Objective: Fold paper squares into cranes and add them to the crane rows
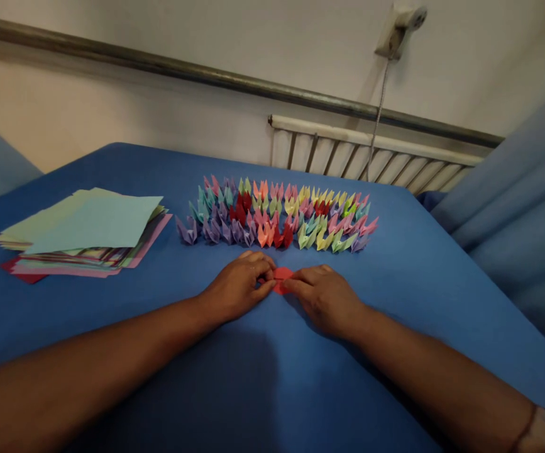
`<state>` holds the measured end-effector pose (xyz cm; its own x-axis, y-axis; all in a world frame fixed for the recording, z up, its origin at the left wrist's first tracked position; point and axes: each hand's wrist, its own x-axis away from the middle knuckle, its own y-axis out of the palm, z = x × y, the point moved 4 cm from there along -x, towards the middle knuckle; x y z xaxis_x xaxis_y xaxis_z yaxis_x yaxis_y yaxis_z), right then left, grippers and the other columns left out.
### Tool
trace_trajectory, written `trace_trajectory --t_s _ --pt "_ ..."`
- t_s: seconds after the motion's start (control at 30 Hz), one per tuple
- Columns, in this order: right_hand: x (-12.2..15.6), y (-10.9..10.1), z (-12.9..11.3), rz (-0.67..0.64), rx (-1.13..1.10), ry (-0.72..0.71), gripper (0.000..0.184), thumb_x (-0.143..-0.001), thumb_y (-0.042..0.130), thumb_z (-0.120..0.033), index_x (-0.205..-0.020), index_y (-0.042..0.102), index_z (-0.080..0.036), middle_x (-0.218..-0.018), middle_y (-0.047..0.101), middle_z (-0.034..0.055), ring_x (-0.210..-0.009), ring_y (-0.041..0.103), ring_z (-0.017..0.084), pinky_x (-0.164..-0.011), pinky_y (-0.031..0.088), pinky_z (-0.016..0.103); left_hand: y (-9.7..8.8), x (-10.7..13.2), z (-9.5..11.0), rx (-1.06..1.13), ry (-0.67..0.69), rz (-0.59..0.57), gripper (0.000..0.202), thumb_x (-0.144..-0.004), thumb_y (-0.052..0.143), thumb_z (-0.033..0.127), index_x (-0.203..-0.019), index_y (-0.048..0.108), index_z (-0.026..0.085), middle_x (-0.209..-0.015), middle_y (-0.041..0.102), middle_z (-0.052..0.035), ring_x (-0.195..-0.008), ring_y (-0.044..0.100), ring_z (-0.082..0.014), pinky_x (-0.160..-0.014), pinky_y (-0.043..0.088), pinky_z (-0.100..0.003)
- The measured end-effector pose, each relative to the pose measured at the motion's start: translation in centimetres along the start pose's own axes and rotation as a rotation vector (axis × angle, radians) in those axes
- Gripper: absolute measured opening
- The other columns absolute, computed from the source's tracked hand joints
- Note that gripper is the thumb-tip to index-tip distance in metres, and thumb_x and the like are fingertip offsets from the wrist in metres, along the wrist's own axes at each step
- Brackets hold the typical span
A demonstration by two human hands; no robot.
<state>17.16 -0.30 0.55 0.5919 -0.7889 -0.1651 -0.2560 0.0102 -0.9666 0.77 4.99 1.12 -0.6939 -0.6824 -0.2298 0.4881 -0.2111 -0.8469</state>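
A small folded piece of red paper (282, 279) lies on the blue-covered table between my two hands. My left hand (242, 284) grips its left side, thumb and fingers closed on the edge. From the other side my right hand (325, 294) holds the right edge, with thumb and forefinger pressed on it. The fingertips hide both ends of the paper, so its full outline cannot be made out. Just beyond my hands stand rows of folded paper cranes (266, 234) in purple, red, orange, green, yellow, pink and teal.
A loose stack of coloured paper sheets (88, 220), pale blue on top, lies at the left. The blue tabletop (408, 277) ends near a wall with a metal rail (215, 77) and a radiator (347, 141). A blue curtain (517, 220) hangs at the right.
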Motion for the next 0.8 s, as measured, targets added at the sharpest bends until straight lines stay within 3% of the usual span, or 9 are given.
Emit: trace_trajectory --t_s 0.2,0.3,0.6,0.7,0.8 --pt "0.29 -0.08 -0.22 -0.053 0.043 -0.013 0.028 -0.098 0.043 -0.021 -0.111 0.068 -0.021 -0.104 0.068 0.0091 -0.091 0.057 0.023 -0.081 0.041 0.037 0.09 0.31 0.33 0.014 0.121 -0.025 0.019 -0.09 0.053 0.018 -0.1 0.069 0.02 -0.105 0.065 -0.0057 -0.1 0.057 -0.0199 -0.091 0.047 -0.036" --pt "0.27 -0.25 -0.33 -0.039 0.001 -0.03 0.027 -0.098 0.043 -0.022 -0.106 0.069 -0.02 -0.1 0.067 0.0099 -0.089 0.057 0.023 -0.08 0.043 0.037 0.12 0.51 0.4 0.01 0.16 -0.058 0.024 -0.088 0.052 0.013 -0.101 0.07 0.021 -0.11 0.065 -0.0051 -0.104 0.057 -0.0197 -0.095 0.045 -0.036" --pt "0.15 -0.27 -0.36 0.05 -0.064 -0.046 0.026 -0.099 0.045 -0.025 -0.112 0.067 -0.02 -0.11 0.066 0.0095 -0.092 0.056 0.021 -0.083 0.045 0.036 -0.1 0.27 0.31 0.029 0.114 -0.061 0.017 -0.089 0.055 0.019 -0.095 0.071 0.02 -0.107 0.066 -0.0057 -0.101 0.059 -0.0199 -0.091 0.047 -0.036" --pt "0.13 -0.52 -0.45 0.063 -0.06 -0.041 0.027 -0.098 0.046 -0.025 -0.115 0.067 -0.021 -0.126 0.061 0.0094 -0.101 0.055 0.022 -0.086 0.045 0.038 0.0 0.25 -0.08 0.025 0.087 -0.054 0.017 -0.09 0.055 0.022 -0.097 0.071 0.021 -0.118 0.064 -0.0068 -0.11 0.057 -0.022 -0.096 0.046 -0.039" --pt "0.09 -0.63 -0.58 0.038 -0.058 -0.059 0.029 -0.099 0.044 -0.025 -0.118 0.066 -0.02 -0.123 0.064 0.0088 -0.1 0.056 0.022 -0.087 0.045 0.038 0.07 0.3 -0.34 0.041 0.069 -0.043 0.019 -0.09 0.057 0.024 -0.104 0.069 0.022 -0.128 0.062 -0.0069 -0.123 0.051 -0.0245 -0.105 0.041 -0.044"
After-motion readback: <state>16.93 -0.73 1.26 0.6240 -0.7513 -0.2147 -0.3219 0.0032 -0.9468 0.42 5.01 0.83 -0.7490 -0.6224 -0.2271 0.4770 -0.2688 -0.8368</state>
